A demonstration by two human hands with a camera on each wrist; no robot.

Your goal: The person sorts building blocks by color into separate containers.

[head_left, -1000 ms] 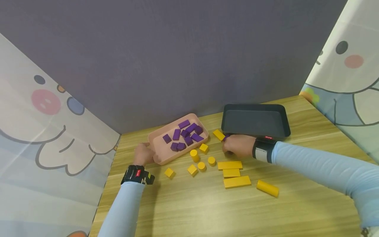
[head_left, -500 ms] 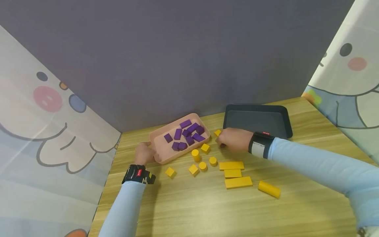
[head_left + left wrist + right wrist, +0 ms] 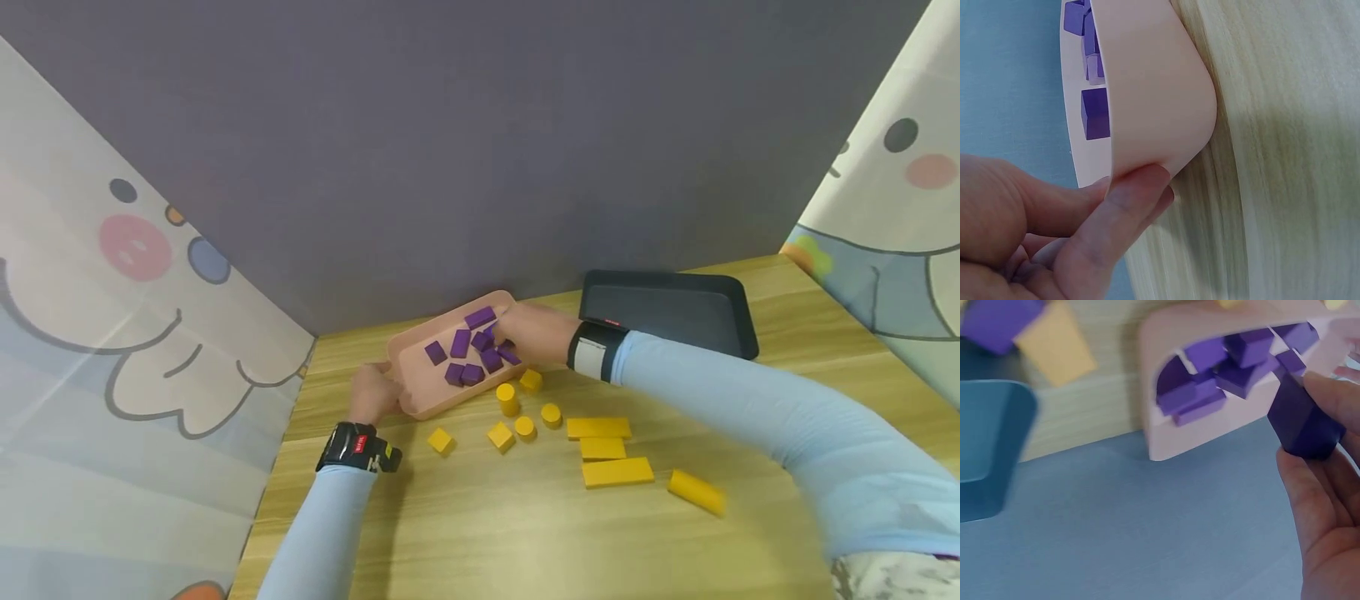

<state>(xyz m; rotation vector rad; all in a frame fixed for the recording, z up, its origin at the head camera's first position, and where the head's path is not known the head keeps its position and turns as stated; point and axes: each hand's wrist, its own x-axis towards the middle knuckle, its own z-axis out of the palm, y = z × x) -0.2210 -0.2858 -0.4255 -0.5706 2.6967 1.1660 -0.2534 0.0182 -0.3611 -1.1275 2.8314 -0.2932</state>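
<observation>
My left hand (image 3: 373, 394) pinches the left end of a pink tray (image 3: 414, 375), thumb inside and fingers outside its wall, as the left wrist view shows. Several purple blocks (image 3: 461, 343) lie in that tray. Over its right end is my right hand (image 3: 538, 333), gripping a dark purple block (image 3: 1305, 422) between thumb and fingers. From the head view the hand largely covers this block; the right wrist view shows it above the tray's contents.
Several yellow blocks lie in front of the pink tray: a cube (image 3: 441, 441), an upright cylinder (image 3: 507, 400), a long slab (image 3: 617, 472) and a lying cylinder (image 3: 697, 492). A dark tray (image 3: 667, 310) stands right. Near it are another purple block (image 3: 1000, 325) and a yellow block (image 3: 1057, 347).
My right hand has moved left from the table beside the dark tray to over the pink tray, carrying a purple block. The left hand keeps its hold; the head view has shifted slightly.
</observation>
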